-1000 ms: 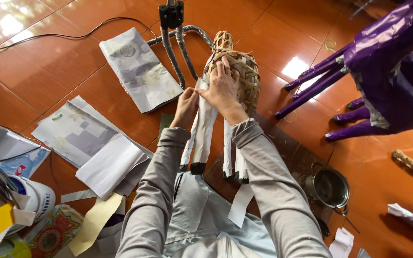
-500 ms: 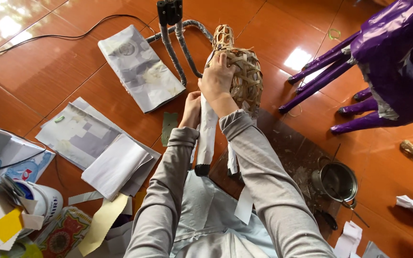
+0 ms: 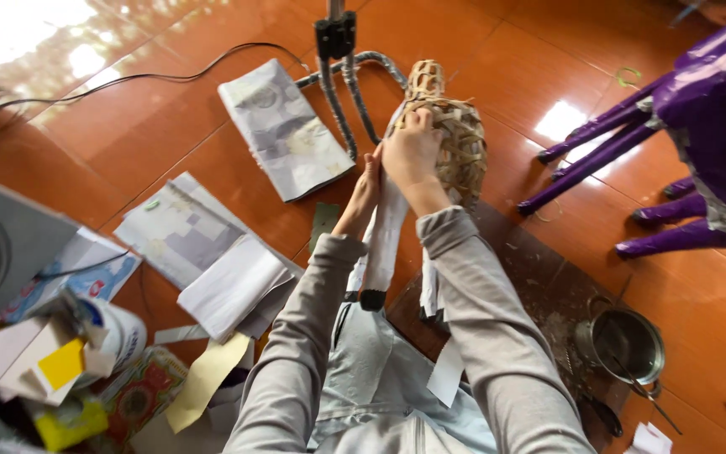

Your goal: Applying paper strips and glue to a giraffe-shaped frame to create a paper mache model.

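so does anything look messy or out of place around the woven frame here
The floor is cluttered: folded newspapers and loose paper strips lie scattered, and the dark board looks flecked with residue. Both hands press a paper strip onto the woven frame.

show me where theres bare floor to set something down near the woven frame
Bare tile lies between the woven frame and the purple figure, and beyond the folded newspaper past the black cable. The near-left side is crowded with papers.
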